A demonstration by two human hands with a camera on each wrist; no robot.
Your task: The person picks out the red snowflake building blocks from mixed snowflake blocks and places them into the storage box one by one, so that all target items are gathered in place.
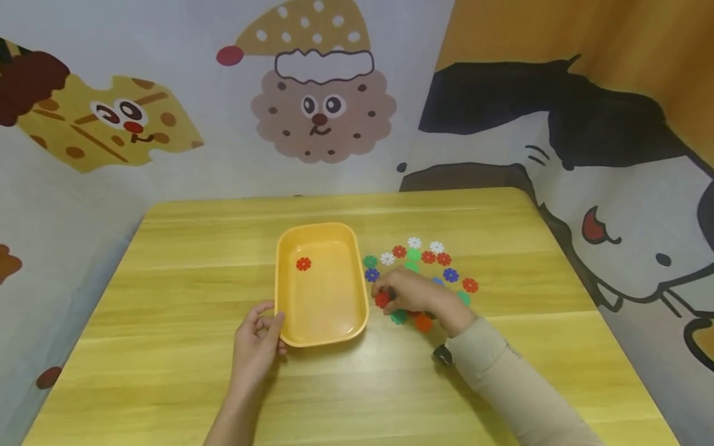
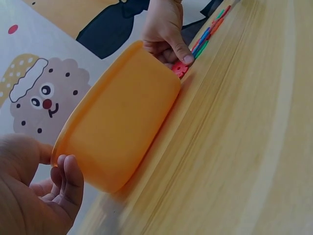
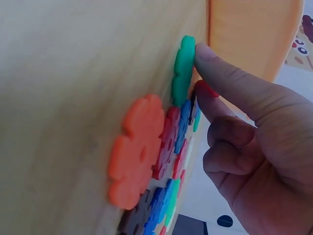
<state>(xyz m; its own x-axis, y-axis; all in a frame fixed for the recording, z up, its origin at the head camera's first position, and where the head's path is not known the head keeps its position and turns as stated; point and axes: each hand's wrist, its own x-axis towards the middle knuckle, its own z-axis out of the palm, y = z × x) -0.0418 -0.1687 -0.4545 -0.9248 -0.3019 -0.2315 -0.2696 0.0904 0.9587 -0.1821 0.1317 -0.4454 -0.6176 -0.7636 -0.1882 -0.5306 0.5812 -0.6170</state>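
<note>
A yellow plastic tray (image 1: 322,342) lies on the table with one red flower-shaped disc (image 1: 304,264) inside. At its near left corner, my left hand (image 1: 259,337) pinches the rim, thumb on top and fingers outside; the left wrist view shows this grip on the tray wall (image 2: 122,112). Just right of the tray, my right hand (image 1: 409,290) pinches another red disc (image 1: 382,300) between thumb and index finger. In the right wrist view only a sliver of that red disc (image 3: 208,89) shows behind the thumb. A green disc (image 3: 183,71) lies beside the thumb tip.
Several flower-shaped discs lie spread to the right of the tray, among them an orange disc (image 1: 423,323), a dark blue disc (image 1: 450,275) and a white disc (image 1: 414,243). The wooden table (image 1: 167,279) meets a wall (image 1: 206,173) with cartoon figures behind.
</note>
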